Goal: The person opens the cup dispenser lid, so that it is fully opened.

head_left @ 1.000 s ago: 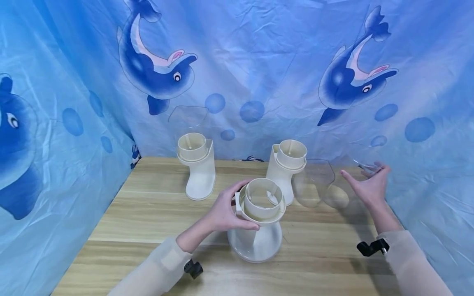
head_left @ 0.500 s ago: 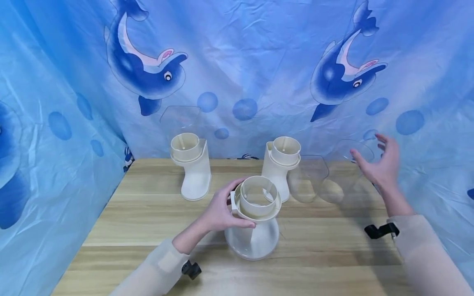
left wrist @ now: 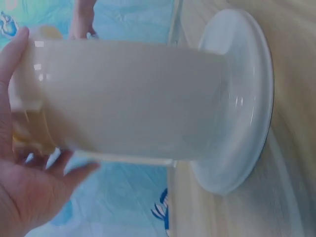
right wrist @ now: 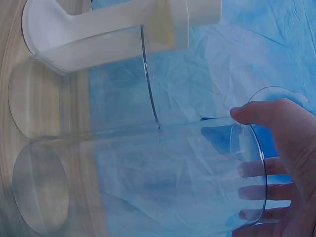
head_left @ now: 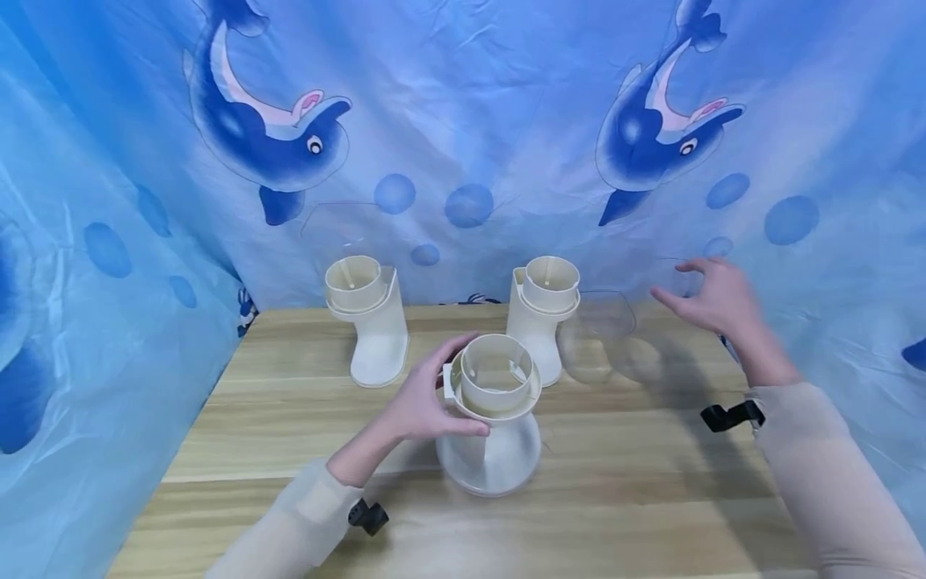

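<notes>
In the head view my left hand (head_left: 423, 406) grips a cream-white stand (head_left: 493, 462) just below its round collar, thumb in front. The stand is upright on a wide round foot; the left wrist view shows its smooth column (left wrist: 133, 96). Far right, my right hand (head_left: 723, 301) is at the upper end of a tall clear plastic container (right wrist: 163, 173). Seen from the right wrist, the thumb lies against one side of its rim and the fingers show through the clear wall. A second clear container (right wrist: 116, 98) stands beside it.
Two more cream-white stands, left (head_left: 379, 342) and right (head_left: 534, 330), are at the back of the wooden table (head_left: 289, 450). A faint clear shape (head_left: 336, 229) rises behind the left one. A blue dolphin-print curtain (head_left: 463, 104) surrounds the table.
My right hand held a clear piece, opened out to the right, then came back left around the clear container's rim. The left hand keeps its grip on the stand. The head view shifted slightly.
</notes>
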`<state>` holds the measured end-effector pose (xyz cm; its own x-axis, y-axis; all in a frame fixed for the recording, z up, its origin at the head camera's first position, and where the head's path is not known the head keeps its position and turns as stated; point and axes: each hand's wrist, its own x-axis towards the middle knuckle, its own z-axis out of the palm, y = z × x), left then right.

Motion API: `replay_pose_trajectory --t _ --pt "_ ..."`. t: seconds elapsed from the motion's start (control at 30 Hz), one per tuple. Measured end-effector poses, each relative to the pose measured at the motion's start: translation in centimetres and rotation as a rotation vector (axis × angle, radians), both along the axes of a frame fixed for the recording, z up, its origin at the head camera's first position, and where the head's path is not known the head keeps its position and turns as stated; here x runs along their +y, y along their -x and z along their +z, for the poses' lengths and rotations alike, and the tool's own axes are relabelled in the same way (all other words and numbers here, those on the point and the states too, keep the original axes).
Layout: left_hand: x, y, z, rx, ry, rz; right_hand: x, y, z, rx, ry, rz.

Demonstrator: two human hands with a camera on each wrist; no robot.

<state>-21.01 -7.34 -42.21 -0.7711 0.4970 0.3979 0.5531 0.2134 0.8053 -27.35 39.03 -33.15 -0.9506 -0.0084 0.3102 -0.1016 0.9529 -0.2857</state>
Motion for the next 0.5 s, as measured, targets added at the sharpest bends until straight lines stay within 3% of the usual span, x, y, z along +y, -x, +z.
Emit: replay_pose_trajectory --t 0.2,0.5 --pt "1.2 -2.0 0.8 0.075 0.113 0.215 -0.2 0.0 0.7 -0.052 -0.047 0.014" --pt "0.1 -1.1 0.6 0.089 0.116 0.175 0.1 0.1 0.8 -0.033 -0.076 0.024"
